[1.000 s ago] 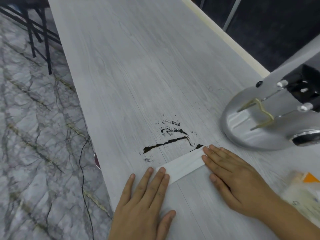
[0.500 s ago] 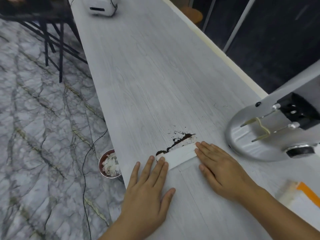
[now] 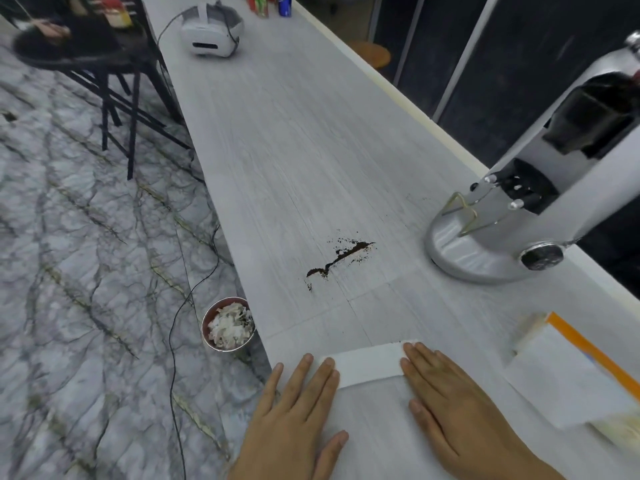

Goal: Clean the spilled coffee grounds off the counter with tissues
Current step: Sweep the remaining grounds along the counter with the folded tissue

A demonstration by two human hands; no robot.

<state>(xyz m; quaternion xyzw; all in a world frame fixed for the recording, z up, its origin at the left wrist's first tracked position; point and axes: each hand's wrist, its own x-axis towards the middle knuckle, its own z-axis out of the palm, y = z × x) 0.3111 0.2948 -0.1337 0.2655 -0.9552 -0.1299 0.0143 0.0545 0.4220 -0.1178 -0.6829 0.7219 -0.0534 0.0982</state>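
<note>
**Both hands flat on the tissue, grounds lying up ahead**

From my end I see the folded white tissue [image 3: 367,363] lying flat on the counter [image 3: 294,150], close to the near edge; the left hand [image 3: 298,420] presses its left end with straight fingers, grip wide and flat, nothing curled round; the right hand [image 3: 460,410] does the same on the right end, its fingertips [image 3: 410,351] just over the tissue's edge, grip wide as well.

The coffee grounds [image 3: 341,258] sit farther up the counter, apart from the tissue with bare counter between; they form a thin dark diagonal streak, a small heap at the lower left end, loose specks scattered round it.

To the right of the grounds a silver machine [image 3: 485,251] stands on its round base; beside the right hand lies a white tissue pack [image 3: 571,375] with an orange stripe, blurred.

On the marble floor [image 3: 69,271], just beside the counter's edge, a round bin [image 3: 228,323] holds crumpled tissues; a black cable [image 3: 176,323] trails past it; at the counter's far end rests a white headset [image 3: 211,32].
</note>
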